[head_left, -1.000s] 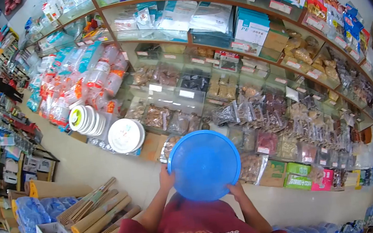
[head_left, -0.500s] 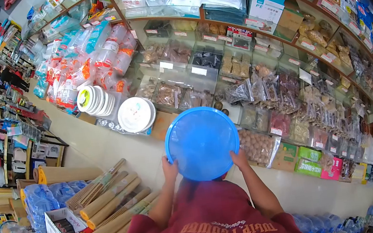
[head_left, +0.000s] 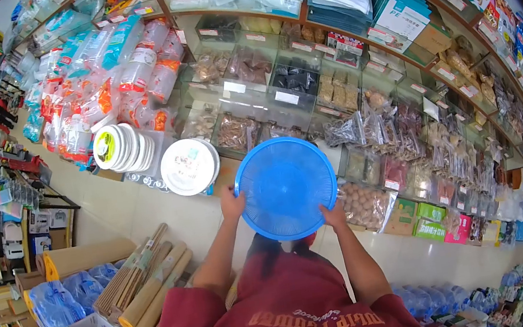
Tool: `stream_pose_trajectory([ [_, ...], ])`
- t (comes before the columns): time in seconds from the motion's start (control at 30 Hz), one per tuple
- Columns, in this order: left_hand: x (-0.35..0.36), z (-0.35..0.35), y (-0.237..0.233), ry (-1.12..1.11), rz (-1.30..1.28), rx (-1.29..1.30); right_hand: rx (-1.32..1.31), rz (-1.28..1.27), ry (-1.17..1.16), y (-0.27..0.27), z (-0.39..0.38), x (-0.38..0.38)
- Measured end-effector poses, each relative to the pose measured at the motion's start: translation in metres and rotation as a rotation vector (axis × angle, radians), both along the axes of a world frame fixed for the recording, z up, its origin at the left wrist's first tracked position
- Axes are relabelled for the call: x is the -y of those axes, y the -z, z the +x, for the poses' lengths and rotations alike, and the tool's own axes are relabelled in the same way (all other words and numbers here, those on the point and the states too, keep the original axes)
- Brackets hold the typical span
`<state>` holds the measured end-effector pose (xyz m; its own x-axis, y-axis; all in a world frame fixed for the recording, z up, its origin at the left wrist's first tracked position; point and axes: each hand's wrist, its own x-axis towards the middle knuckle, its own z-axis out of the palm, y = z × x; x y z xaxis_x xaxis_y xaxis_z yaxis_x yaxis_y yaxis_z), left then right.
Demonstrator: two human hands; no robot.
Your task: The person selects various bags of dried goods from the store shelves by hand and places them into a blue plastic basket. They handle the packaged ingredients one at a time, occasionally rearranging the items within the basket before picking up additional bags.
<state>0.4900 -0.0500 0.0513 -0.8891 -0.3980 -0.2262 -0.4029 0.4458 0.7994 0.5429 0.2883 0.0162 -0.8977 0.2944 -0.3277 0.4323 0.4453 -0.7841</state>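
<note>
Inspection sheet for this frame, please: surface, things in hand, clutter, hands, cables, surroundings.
Surface: pale shop floor; no worktable in view.
Things in hand: round blue plastic basket with fine perforations, held up in front of the shelves, its inside facing the camera.
Clutter: brown rolls leaning at the lower left; stacks of white disposable plates on the floor by the shelves.
Hands: left hand grips the basket's left rim; right hand grips its lower right rim.
Cables: nothing seen.
Surroundings: shelves of boxed stock with glass-fronted bins below, and clear bags of dried goods; more racks of goods at the far left.
</note>
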Motion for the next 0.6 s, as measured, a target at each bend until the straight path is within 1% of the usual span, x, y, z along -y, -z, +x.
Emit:
stream_pose_trajectory([
  [0.03,0.004,-0.013,0.004,0.039,-0.071,-0.045,-0.074,0.081,-0.014,-0.002,0.000,0.000],
  [0.07,0.006,-0.026,0.009,0.077,-0.140,-0.092,-0.057,0.093,-0.008,-0.004,-0.001,-0.001],
  [0.1,0.005,-0.039,0.007,0.082,-0.128,-0.081,-0.023,0.076,0.113,-0.023,-0.010,0.005],
  [0.13,0.002,-0.053,-0.001,0.170,-0.190,0.046,0.007,0.057,0.234,-0.034,-0.020,0.009],
  [0.17,-0.001,-0.065,-0.007,0.261,-0.254,0.170,0.014,0.065,0.241,-0.028,-0.028,0.007],
  [0.2,-0.003,-0.075,-0.006,0.271,-0.249,0.175,0.027,0.108,0.263,-0.016,-0.035,0.004],
  [0.27,-0.007,-0.088,-0.004,0.272,-0.221,0.280,0.046,0.152,0.288,0.004,-0.042,0.003],
  [0.37,-0.008,-0.094,-0.004,0.245,-0.220,0.331,0.141,0.073,0.307,0.013,-0.049,0.008],
  [0.43,-0.011,-0.092,-0.006,0.234,-0.253,0.316,0.203,0.191,0.296,0.008,-0.050,0.013],
  [0.47,-0.012,-0.090,-0.006,0.218,-0.279,0.298,0.210,0.181,0.302,0.007,-0.051,0.016],
  [0.53,-0.012,-0.091,-0.001,0.227,-0.311,0.311,0.124,0.225,0.367,0.014,-0.047,0.016],
  [0.6,-0.016,-0.093,0.003,0.233,-0.338,0.321,0.122,0.245,0.376,0.022,-0.047,0.014],
])
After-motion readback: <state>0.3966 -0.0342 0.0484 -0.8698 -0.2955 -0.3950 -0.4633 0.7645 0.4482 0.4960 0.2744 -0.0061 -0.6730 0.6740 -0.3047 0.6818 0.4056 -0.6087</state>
